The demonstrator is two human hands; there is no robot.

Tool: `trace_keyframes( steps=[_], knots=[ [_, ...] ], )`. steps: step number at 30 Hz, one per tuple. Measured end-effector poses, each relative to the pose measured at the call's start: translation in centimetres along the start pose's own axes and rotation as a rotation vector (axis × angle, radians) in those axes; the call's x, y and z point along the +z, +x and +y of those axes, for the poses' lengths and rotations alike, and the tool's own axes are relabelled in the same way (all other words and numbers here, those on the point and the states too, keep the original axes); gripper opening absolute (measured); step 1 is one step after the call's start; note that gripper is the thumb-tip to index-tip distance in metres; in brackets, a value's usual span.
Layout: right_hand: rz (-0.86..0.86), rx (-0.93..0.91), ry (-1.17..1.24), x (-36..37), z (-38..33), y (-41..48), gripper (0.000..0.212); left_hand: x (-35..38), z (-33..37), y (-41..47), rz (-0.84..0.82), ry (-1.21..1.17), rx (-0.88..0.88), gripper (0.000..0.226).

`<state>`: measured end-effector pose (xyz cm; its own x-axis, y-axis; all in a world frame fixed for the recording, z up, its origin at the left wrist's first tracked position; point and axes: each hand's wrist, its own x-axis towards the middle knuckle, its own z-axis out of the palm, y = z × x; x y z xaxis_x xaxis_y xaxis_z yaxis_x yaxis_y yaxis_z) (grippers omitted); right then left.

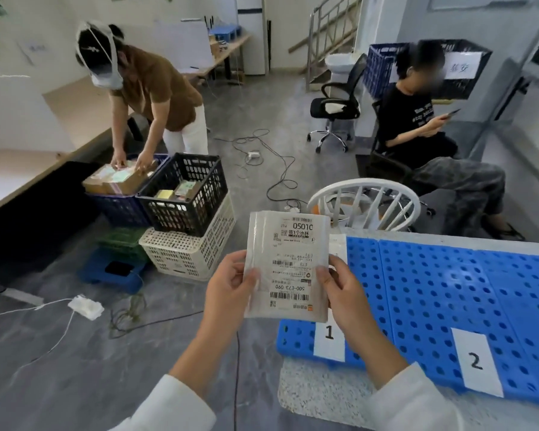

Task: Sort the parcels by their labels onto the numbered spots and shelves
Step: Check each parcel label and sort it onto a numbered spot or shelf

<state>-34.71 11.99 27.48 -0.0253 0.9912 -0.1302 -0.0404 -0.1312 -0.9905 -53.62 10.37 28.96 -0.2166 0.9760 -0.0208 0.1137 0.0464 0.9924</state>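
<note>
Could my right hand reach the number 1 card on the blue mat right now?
Probably yes: the 1 card lies just below the right hand in view, with nothing between them, though that hand pinches the parcel.

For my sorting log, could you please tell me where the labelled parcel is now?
The parcel is centre of the head view, held between the left hand and right hand, near the number 1 label on the blue mat.

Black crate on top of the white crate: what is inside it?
A few small labelled parcels lie inside the black crate. Its front wall hides whatever lies lower down, so the full count cannot be told.
</note>
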Motion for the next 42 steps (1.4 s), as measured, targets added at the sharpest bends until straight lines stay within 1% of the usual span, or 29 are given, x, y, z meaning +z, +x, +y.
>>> trace_keyframes(
  steps=[2,5,8,13,15,18,19,25,30,34,35,38,39,40,42],
  knots=[
    [0.043,-0.017,0.004,-0.7,-0.3,0.8,0.020,1.3,-0.4,1.0,-0.017,0.031,-0.005,0.013],
    [0.118,0.007,-0.025,-2.3,0.3,2.1,0.018,3.3,-1.3,3.0,-0.047,0.070,-0.040,0.005],
    [0.195,0.052,-0.046,-3.7,0.9,3.7,0.019,5.2,-1.7,5.7,-0.105,0.057,-0.077,0.007],
    [0.286,0.108,-0.085,-5.6,1.4,7.9,0.012,8.8,-2.3,11.0,-0.179,0.036,-0.103,0.009],
    [0.317,0.123,-0.117,-6.1,1.5,9.8,0.013,9.8,-3.1,13.1,-0.205,0.024,-0.129,0.014],
    [0.352,0.147,-0.149,-6.5,1.9,12.7,0.009,10.8,-4.8,16.6,-0.261,0.023,-0.198,0.032],
    [0.360,0.158,-0.160,-6.5,2.1,13.7,0.009,11.1,-5.5,17.7,-0.275,0.021,-0.214,0.033],
    [0.386,0.245,-0.216,-7.0,5.0,19.2,0.011,13.3,-10.6,23.2,-0.335,0.028,-0.308,0.040],
    [0.419,0.329,-0.286,-8.5,8.5,22.1,0.011,15.1,-15.3,25.6,-0.402,0.198,-0.352,0.037],
    [0.352,0.354,-0.395,-9.6,10.9,24.6,0.014,16.2,-17.6,26.5,-0.415,0.248,-0.364,0.035],
    [0.330,0.361,-0.425,-9.9,11.4,25.2,0.013,16.5,-17.9,26.7,-0.412,0.257,-0.360,0.032],
    [0.311,0.401,-0.488,-10.5,13.0,26.4,0.009,17.4,-18.6,27.2,-0.387,0.272,-0.353,0.009],
    [0.305,0.413,-0.504,-10.6,13.5,26.6,0.008,17.7,-19.0,27.3,-0.371,0.269,-0.360,0.006],
    [0.297,0.426,-0.518,-10.7,14.1,26.7,0.007,17.8,-19.4,27.3,-0.359,0.263,-0.367,0.005],
    [0.287,0.448,-0.534,-10.8,15.1,26.8,0.006,18.1,-20.0,27.4,-0.356,0.279,-0.367,0.012]
  ],
)
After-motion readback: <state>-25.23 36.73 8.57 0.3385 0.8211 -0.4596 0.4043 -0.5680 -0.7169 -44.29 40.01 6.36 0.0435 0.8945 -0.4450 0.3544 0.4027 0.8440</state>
